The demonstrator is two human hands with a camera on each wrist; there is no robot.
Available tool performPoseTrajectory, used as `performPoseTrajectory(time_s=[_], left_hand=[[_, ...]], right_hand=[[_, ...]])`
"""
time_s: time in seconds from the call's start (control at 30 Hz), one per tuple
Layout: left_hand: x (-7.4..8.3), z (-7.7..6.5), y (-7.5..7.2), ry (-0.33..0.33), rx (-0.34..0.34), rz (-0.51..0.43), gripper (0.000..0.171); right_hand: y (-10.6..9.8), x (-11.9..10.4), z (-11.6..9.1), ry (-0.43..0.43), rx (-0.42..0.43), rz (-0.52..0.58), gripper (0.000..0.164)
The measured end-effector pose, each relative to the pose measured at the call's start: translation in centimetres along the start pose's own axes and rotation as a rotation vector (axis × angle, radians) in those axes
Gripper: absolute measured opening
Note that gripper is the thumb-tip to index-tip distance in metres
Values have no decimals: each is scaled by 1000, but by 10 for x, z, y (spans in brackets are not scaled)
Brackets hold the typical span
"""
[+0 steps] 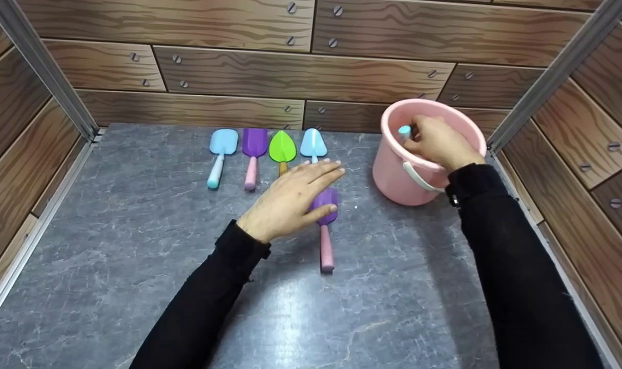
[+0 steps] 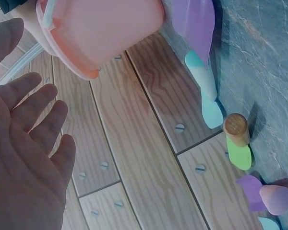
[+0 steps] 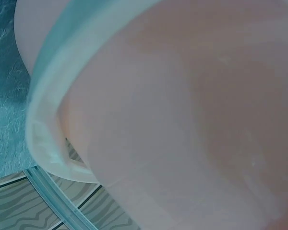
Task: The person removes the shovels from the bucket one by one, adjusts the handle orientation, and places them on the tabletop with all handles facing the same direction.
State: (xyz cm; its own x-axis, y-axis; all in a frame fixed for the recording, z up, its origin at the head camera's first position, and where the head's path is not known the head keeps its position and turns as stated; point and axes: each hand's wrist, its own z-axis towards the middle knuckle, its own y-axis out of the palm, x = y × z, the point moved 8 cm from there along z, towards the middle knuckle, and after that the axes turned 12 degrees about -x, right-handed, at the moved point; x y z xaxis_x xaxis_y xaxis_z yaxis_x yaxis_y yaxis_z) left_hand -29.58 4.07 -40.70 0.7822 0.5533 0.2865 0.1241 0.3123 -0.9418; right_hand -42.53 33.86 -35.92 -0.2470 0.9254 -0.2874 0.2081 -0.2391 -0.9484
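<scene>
My right hand [image 1: 441, 141] reaches into a pink bucket [image 1: 403, 179], its thumb and fingers curled about a blue-ended handle [image 1: 404, 131]; the rest of that tool is hidden by the bucket. Above the toy shovels, my left hand [image 1: 295, 200] is held with its fingers extended and grips nothing. Partly beneath it in the head view lies a purple shovel [image 1: 330, 200] with a pink handle. A row behind holds a blue shovel [image 1: 223, 142], another purple shovel [image 1: 254, 142], a green pointed trowel [image 1: 282, 147] and a light-blue trowel [image 1: 313, 143].
The bucket's white handle [image 1: 421, 178] hangs down its front. Wood-patterned panels [image 1: 301, 77] enclose the back and sides, with metal rails [image 1: 39, 66] at the corners. A grey marbled surface [image 1: 162, 282] lies under everything.
</scene>
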Motion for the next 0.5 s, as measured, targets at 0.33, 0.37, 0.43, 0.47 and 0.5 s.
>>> performPoseTrajectory(time_s=[0.33, 0.37, 0.43, 0.47, 0.5], left_hand=[[-1, 0, 0, -1, 0, -9, 72], [-1, 0, 0, -1, 0, -9, 72], [-1, 0, 0, -1, -1, -9, 72], [-1, 0, 1, -1, -1, -10, 72], [-2, 0, 1, 0, 0, -11, 72]], right_hand=[[-9, 6, -6, -23, 36, 6, 19], [-10, 6, -7, -28, 43, 13, 21], [-12, 6, -7, -40, 69, 19, 23], [-13, 5, -8, -49, 76, 28, 25], [-14, 4, -9, -56, 81, 32, 27]])
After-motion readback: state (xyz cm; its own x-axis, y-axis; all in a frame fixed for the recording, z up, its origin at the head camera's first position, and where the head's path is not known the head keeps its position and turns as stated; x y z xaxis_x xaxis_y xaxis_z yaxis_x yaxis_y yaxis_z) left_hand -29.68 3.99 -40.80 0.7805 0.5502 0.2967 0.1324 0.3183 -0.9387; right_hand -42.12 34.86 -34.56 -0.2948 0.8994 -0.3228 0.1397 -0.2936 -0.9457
